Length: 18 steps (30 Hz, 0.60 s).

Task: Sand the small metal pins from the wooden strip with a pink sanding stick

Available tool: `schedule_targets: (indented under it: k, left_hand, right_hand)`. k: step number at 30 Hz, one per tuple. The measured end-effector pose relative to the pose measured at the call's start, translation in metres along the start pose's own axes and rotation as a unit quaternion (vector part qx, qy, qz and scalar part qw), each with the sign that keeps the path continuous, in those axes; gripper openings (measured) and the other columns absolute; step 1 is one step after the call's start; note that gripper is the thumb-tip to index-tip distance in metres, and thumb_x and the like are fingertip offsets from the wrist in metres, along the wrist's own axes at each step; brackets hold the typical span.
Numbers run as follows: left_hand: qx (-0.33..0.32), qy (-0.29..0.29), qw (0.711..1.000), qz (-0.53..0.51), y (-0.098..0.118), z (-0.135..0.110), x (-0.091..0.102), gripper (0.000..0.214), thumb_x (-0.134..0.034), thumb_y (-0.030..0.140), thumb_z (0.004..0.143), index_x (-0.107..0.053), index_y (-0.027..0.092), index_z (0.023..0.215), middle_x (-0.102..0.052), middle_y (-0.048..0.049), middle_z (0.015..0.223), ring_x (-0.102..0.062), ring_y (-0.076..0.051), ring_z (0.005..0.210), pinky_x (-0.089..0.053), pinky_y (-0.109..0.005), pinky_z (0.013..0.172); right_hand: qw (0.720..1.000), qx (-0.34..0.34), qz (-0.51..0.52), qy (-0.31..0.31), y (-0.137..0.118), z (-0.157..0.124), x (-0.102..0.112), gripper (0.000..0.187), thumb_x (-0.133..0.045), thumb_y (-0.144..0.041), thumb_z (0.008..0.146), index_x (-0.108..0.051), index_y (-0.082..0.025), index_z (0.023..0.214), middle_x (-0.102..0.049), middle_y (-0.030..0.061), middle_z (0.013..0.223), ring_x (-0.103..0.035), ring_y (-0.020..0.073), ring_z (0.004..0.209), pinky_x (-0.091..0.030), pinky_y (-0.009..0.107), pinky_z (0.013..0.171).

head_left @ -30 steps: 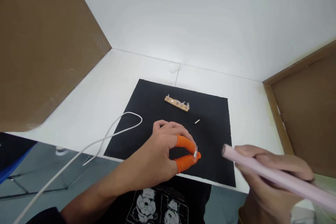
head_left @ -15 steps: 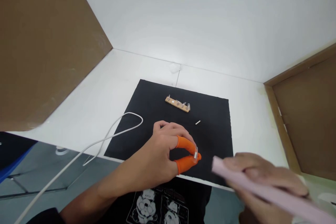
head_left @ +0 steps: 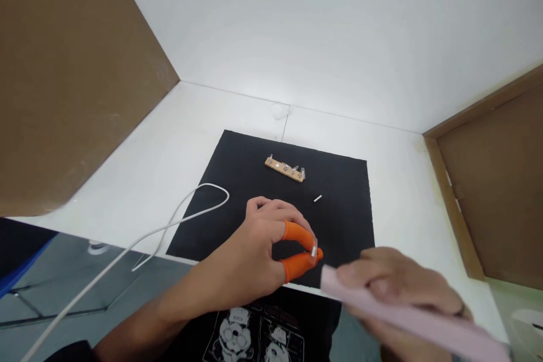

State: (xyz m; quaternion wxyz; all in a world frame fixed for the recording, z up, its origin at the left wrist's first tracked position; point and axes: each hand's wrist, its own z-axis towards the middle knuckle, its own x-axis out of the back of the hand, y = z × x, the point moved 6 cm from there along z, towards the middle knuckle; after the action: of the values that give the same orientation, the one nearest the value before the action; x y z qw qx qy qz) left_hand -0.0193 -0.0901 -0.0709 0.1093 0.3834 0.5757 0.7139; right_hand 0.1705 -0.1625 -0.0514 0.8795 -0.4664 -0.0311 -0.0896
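Observation:
My left hand (head_left: 265,251) has orange finger cots on thumb and forefinger, pinched around a small clear plastic piece (head_left: 314,251) over the black mat (head_left: 254,150). My right hand (head_left: 403,288) grips a long, flat, pale pink bar (head_left: 394,314), blurred by motion. Its near tip is a little to the right of my left fingertips, apart from them. Farther back on the mat lies a small wooden strip (head_left: 280,167) with screws and several clear pieces standing on it. A short white stick (head_left: 318,198) rests to its right.
A white cable (head_left: 148,233) loops over the mat's left edge and hangs off the table front. Brown panels stand at the left (head_left: 85,79) and right (head_left: 496,181), with a white wall (head_left: 305,28) behind. A small translucent lump (head_left: 280,111) sits near the wall.
My right hand has moved left with the pink bar, bringing its tip closer to the clear piece. My left hand keeps its pinch. The whole view has shifted slightly.

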Motion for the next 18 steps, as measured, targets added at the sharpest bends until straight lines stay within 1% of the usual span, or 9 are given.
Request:
schedule_targets:
  k: [2, 4, 6, 7, 9, 11, 13, 16, 18]
  left_hand:
    - [-0.005, 0.001, 1.0, -0.002, 0.0, 0.001, 0.0, 0.016, -0.083, 0.016, 0.094, -0.071, 0.027, 0.095, -0.079, 0.011, 0.11, -0.07, -0.016, 0.115, -0.026, -0.04, 0.11]
    - [-0.008, 0.001, 1.0, -0.001, 0.001, 0.001, 0.0, 0.015, -0.083, 0.016, 0.094, -0.071, 0.027, 0.095, -0.079, 0.0107, 0.11, -0.07, -0.016, 0.115, -0.026, -0.039, 0.11]
    - [-0.006, -0.002, 1.0, 0.0, 0.002, 0.002, 0.0, 0.015, -0.083, 0.016, 0.094, -0.071, 0.026, 0.095, -0.078, 0.0102, 0.109, -0.07, -0.016, 0.115, -0.027, -0.039, 0.11]
    - [-0.003, -0.005, 1.0, 0.0, 0.002, 0.002, 0.0, 0.015, -0.083, 0.016, 0.094, -0.071, 0.026, 0.095, -0.078, 0.0101, 0.109, -0.07, -0.016, 0.115, -0.027, -0.039, 0.109]
    - [0.0, -0.007, 1.0, -0.001, 0.002, 0.002, 0.0, 0.016, -0.083, 0.015, 0.094, -0.071, 0.026, 0.095, -0.078, 0.0099, 0.108, -0.071, -0.016, 0.114, -0.027, -0.039, 0.109]
    - [-0.001, -0.005, 1.0, 0.0, 0.001, 0.002, 0.0, 0.017, -0.083, 0.014, 0.093, -0.071, 0.026, 0.095, -0.079, 0.0097, 0.108, -0.071, -0.016, 0.115, -0.027, -0.039, 0.109]
    - [-0.001, 0.001, 1.0, 0.002, 0.0, 0.002, 0.001, 0.017, -0.084, 0.014, 0.092, -0.072, 0.026, 0.095, -0.079, 0.0096, 0.109, -0.071, -0.016, 0.115, -0.026, -0.04, 0.11]
    - [-0.003, 0.003, 1.0, 0.002, -0.001, 0.002, 0.001, 0.017, -0.083, 0.014, 0.093, -0.072, 0.026, 0.095, -0.079, 0.01, 0.109, -0.071, -0.017, 0.114, -0.026, -0.04, 0.11]
    - [-0.003, 0.0, 1.0, 0.003, -0.001, 0.002, 0.001, 0.017, -0.083, 0.015, 0.093, -0.071, 0.027, 0.095, -0.079, 0.0103, 0.109, -0.071, -0.016, 0.114, -0.026, -0.04, 0.11]
  right_hand:
    - [0.999, 0.024, 0.006, -0.027, -0.01, 0.002, -0.008, 0.012, -0.081, -0.023, 0.095, -0.074, -0.024, 0.105, -0.086, 0.0003, 0.091, -0.079, 0.0147, 0.061, -0.065, 0.028, 0.064]
    - [0.999, 0.01, 0.011, -0.028, -0.005, 0.003, -0.004, 0.02, -0.083, -0.016, 0.091, -0.074, -0.025, 0.107, -0.087, 0.0003, 0.096, -0.082, 0.0154, 0.069, -0.067, 0.027, 0.065]
    - [1.0, -0.028, 0.004, 0.01, 0.008, 0.003, 0.011, 0.032, -0.086, -0.007, 0.084, -0.075, -0.026, 0.108, -0.087, 0.0009, 0.102, -0.084, 0.0185, 0.085, -0.071, 0.028, 0.071]
    - [0.998, -0.05, -0.003, 0.04, 0.016, 0.002, 0.02, 0.036, -0.089, -0.007, 0.081, -0.075, -0.026, 0.108, -0.086, 0.0018, 0.104, -0.085, 0.0209, 0.091, -0.073, 0.031, 0.075]
    - [0.993, -0.079, -0.014, 0.083, 0.027, 0.0, 0.031, 0.041, -0.096, -0.014, 0.075, -0.074, -0.026, 0.106, -0.086, 0.0045, 0.106, -0.085, 0.0265, 0.095, -0.075, 0.04, 0.08]
    - [0.991, -0.093, -0.018, 0.095, 0.031, -0.001, 0.032, 0.048, -0.103, -0.025, 0.068, -0.073, -0.026, 0.105, -0.085, 0.0069, 0.106, -0.084, 0.0309, 0.095, -0.075, 0.048, 0.081]
    - [0.99, -0.099, -0.017, 0.102, 0.031, -0.003, 0.03, 0.052, -0.105, -0.032, 0.064, -0.072, -0.026, 0.104, -0.085, 0.008, 0.107, -0.084, 0.0324, 0.097, -0.075, 0.051, 0.083]
    - [0.988, -0.103, -0.024, 0.109, 0.029, -0.003, 0.029, 0.053, -0.105, -0.035, 0.064, -0.071, -0.026, 0.104, -0.085, 0.0086, 0.109, -0.084, 0.0331, 0.098, -0.074, 0.053, 0.086]
    - [0.988, -0.101, -0.034, 0.112, 0.028, -0.003, 0.032, 0.052, -0.105, -0.033, 0.065, -0.071, -0.026, 0.104, -0.085, 0.0084, 0.109, -0.084, 0.0328, 0.096, -0.074, 0.052, 0.085]
